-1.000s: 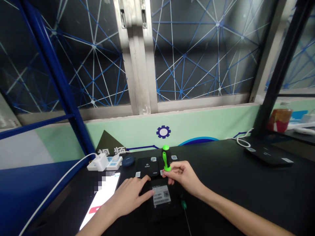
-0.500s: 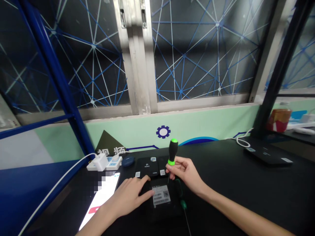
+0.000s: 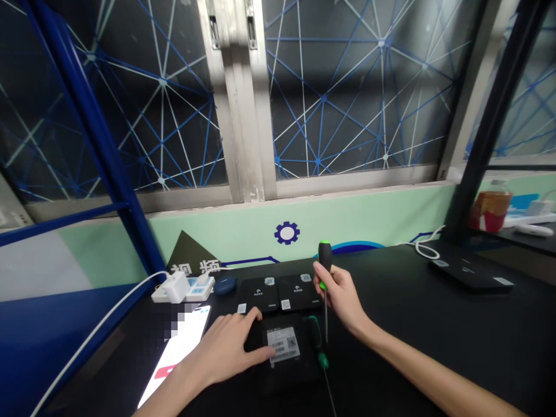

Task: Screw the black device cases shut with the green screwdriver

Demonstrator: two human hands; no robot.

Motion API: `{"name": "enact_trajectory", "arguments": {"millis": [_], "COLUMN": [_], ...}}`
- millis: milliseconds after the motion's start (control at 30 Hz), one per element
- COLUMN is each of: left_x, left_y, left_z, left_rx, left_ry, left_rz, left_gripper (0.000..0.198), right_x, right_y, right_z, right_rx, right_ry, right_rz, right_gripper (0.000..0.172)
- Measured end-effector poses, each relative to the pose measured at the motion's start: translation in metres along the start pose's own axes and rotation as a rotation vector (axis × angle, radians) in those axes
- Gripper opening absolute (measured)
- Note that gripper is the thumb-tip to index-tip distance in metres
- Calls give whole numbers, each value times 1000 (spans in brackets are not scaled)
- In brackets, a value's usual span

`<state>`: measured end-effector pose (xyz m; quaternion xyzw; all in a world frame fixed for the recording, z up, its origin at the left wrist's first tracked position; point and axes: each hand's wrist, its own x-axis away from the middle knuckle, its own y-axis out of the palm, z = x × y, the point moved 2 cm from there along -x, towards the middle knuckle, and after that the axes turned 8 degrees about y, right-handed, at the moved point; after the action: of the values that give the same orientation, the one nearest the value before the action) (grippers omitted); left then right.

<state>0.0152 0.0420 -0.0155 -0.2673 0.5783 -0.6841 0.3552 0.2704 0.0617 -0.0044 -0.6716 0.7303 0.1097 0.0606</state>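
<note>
My right hand is closed around a screwdriver with a black and green handle, held upright with its thin shaft pointing down, above the right edge of a black box. That box lies flat on the black table with a white barcode label facing up. My left hand rests flat on the box's left part, fingers stretched toward the label. A second screwdriver with a dark green handle lies on the box's right side.
Two more black boxes sit behind, side by side. A lit phone lies at the left, with a white power strip and charger and a white cable behind it. Another black device lies far right. A blue frame post rises at the left.
My right hand has lifted the screwdriver off the box and carried it to the right. The left hand has stayed on the box.
</note>
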Motion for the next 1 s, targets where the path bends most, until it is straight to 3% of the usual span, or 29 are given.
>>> {"name": "enact_trajectory", "arguments": {"millis": [100, 200, 267, 333, 433, 600, 1000], "left_x": [0, 0, 0, 0, 0, -1, 0], "left_y": [-1, -2, -3, -3, -4, -5, -5], "left_z": [0, -1, -1, 0, 0, -1, -1], "left_rx": [2, 15, 26, 39, 55, 81, 106], "left_ry": [2, 1, -2, -5, -11, -4, -11], "left_rz": [-9, -22, -30, -34, -34, -42, -58], "left_gripper": [63, 63, 63, 63, 62, 61, 60], "right_x": [-5, -9, -12, -16, -21, -24, -19], "right_y": [-5, -11, -15, -18, -22, -23, -23], "right_z": [-2, -2, 0, 3, 8, 17, 20], "right_rx": [93, 306, 496, 681, 906, 1213, 1407], "right_ry": [-45, -82, -67, -46, -43, 41, 110], "right_rz": [31, 15, -18, -44, -12, -31, -72], "right_gripper": [33, 47, 45, 33, 24, 30, 33]}}
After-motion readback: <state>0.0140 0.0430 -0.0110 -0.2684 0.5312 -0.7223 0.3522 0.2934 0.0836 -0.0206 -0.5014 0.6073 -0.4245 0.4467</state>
